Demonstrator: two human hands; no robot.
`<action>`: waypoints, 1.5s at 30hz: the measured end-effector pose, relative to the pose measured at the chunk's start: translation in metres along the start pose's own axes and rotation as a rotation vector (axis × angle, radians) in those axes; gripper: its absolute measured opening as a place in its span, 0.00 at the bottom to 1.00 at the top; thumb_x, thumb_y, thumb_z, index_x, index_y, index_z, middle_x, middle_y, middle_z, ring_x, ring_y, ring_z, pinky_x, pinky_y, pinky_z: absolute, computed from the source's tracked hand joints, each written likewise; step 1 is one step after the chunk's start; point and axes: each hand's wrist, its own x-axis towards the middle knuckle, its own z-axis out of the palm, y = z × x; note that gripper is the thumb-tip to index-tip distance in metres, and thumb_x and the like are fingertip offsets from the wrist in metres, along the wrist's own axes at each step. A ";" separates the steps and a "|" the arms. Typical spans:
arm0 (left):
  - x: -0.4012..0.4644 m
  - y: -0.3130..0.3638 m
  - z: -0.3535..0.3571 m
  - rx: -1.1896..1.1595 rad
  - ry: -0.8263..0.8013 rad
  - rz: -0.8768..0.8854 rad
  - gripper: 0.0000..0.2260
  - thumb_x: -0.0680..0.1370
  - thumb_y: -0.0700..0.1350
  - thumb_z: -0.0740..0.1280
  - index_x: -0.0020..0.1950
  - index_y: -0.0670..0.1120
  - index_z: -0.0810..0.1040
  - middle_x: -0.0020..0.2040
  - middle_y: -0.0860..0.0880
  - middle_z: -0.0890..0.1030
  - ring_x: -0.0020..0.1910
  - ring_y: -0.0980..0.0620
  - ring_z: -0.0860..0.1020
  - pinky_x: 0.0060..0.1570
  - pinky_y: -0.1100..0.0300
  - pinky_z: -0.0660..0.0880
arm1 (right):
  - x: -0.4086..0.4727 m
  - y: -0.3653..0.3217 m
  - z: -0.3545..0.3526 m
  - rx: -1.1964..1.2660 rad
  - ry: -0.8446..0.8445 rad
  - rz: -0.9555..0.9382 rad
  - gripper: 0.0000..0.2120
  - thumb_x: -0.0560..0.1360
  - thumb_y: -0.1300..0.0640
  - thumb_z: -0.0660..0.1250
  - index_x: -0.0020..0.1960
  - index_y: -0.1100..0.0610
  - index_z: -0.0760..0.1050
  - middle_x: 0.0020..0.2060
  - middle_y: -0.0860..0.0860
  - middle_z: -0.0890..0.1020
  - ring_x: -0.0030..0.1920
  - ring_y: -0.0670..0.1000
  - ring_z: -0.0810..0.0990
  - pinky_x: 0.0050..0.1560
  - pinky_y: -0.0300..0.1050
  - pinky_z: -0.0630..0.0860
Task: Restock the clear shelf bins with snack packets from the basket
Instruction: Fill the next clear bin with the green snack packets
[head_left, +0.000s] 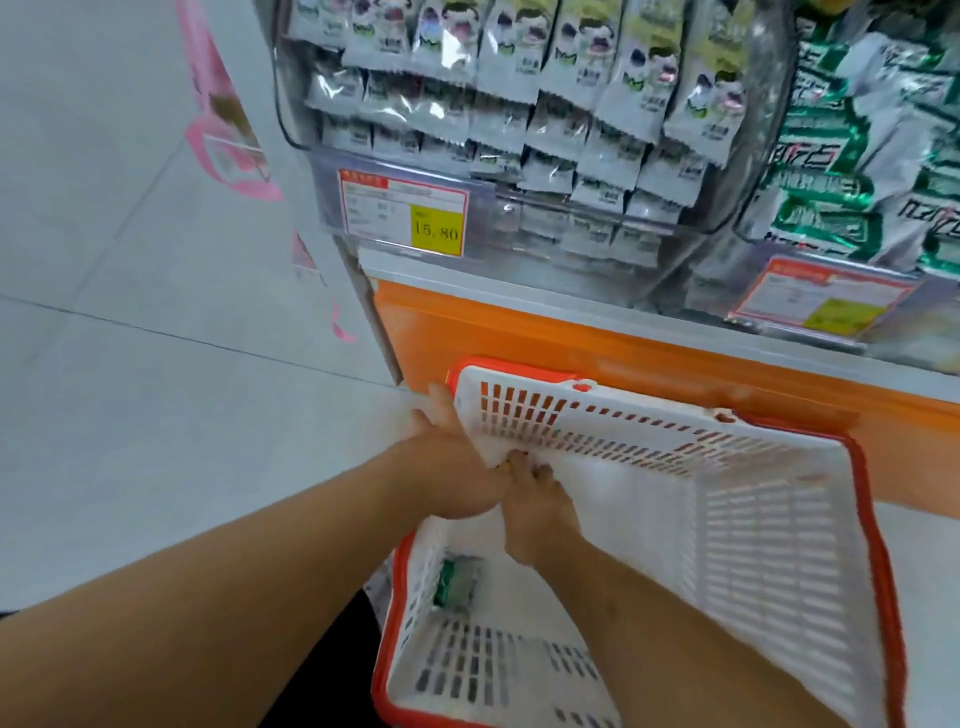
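Left hand (457, 467) gripping the corner of the white basket (753, 545) from outside, fingers curled over its wall; right hand (540, 512) reaching inside, fingertips pressing together near that corner, whether pinching anything being unclear. One green snack packet (457, 582) lying against the basket's near wall. Above, clear shelf bins (519, 130) holding stacked packets, a yellow price label (435, 230) showing on the front.

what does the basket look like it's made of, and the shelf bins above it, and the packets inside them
The basket looks like moulded plastic: matte white slotted walls, an orange-red rim. The shelf bins seem to be clear glossy plastic, perhaps acrylic: the contents show through and the curved edges catch glare. The snack packets look like printed plastic or foil film, with crimped serrated ends and a slight sheen.
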 end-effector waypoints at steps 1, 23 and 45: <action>0.009 -0.003 0.004 0.005 -0.027 0.018 0.54 0.69 0.76 0.58 0.80 0.58 0.27 0.82 0.42 0.33 0.81 0.28 0.43 0.76 0.30 0.50 | 0.000 0.004 0.003 -0.015 0.042 -0.013 0.37 0.76 0.61 0.70 0.79 0.54 0.56 0.74 0.58 0.62 0.68 0.62 0.71 0.68 0.55 0.74; -0.200 0.117 -0.146 0.050 -0.075 0.556 0.09 0.82 0.50 0.65 0.62 0.52 0.77 0.50 0.52 0.85 0.44 0.55 0.84 0.30 0.65 0.77 | -0.239 0.090 -0.274 1.193 0.069 -0.190 0.14 0.81 0.61 0.69 0.66 0.59 0.77 0.48 0.63 0.84 0.41 0.60 0.82 0.35 0.46 0.73; -0.200 0.178 -0.141 -1.099 -0.065 0.613 0.12 0.76 0.36 0.74 0.58 0.36 0.80 0.53 0.39 0.87 0.51 0.42 0.87 0.52 0.52 0.84 | -0.284 0.129 -0.308 0.868 0.728 -0.180 0.20 0.76 0.55 0.76 0.64 0.41 0.75 0.63 0.38 0.77 0.65 0.40 0.76 0.65 0.49 0.78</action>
